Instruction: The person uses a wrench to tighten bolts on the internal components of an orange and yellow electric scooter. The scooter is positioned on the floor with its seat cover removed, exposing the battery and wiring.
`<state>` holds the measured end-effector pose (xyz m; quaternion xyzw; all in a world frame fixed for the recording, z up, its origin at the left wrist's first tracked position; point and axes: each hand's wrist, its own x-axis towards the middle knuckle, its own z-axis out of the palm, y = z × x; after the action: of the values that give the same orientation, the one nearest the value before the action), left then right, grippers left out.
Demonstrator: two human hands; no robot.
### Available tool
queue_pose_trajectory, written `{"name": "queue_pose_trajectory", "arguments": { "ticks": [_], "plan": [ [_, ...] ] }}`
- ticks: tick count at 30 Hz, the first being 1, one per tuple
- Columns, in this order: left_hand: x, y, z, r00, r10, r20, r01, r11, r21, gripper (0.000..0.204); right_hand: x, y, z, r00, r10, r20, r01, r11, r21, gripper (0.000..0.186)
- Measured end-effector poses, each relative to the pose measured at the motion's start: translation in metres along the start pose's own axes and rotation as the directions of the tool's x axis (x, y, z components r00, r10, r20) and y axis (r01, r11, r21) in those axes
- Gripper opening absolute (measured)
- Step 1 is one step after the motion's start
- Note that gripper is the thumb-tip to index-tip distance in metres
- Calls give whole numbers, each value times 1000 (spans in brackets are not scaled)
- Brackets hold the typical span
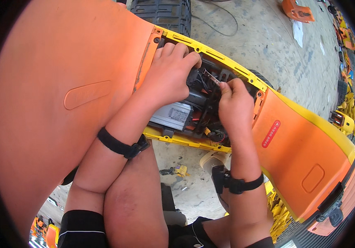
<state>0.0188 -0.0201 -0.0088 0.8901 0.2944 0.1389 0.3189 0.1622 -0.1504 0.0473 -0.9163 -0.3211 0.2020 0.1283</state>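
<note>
An open compartment with a yellow rim (223,58) sits between orange body panels of a vehicle. My left hand (171,72) reaches in at its upper left, fingers curled over a dark part; their tips are hidden, so what they grip is unclear. My right hand (235,103) grips a slim metal wrench (212,77), angled up-left toward my left hand, its far end among dark parts. Below my hands lie a silver finned box (171,115) with a label, black tubes and cables, and a yellow connector (207,132).
Large orange panels (45,49) flank the compartment. A black tire (161,14) is at the top. An orange part (297,9) and a white sheet (297,33) lie on the concrete floor (248,29). Yellow parts (349,107) line the right side. My bare leg (136,190) is below.
</note>
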Motion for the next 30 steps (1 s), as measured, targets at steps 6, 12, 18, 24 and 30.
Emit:
{"name": "queue_pose_trajectory", "arguments": {
  "ticks": [6,12,18,24,30],
  "plan": [
    [1,1,1,1000,1,-3,-1,1000,0,42,30,-12,-20,989,-125,77,140,963,-232,28],
    [0,1,-1,1000,-19,17,19,1000,-7,50,52,-21,-32,959,-248,137,280,899,-336,26],
    [1,1,0,1000,-20,17,20,1000,3,51,65,-32,-38,946,-271,179,321,867,-382,23],
    [1,2,-2,999,-25,30,25,1000,6,51,64,-27,-30,940,-309,147,342,861,-377,24],
    [1,1,-1,1000,-13,12,12,1000,11,52,39,-13,-15,977,-211,18,205,926,-317,26]
  ]
}}
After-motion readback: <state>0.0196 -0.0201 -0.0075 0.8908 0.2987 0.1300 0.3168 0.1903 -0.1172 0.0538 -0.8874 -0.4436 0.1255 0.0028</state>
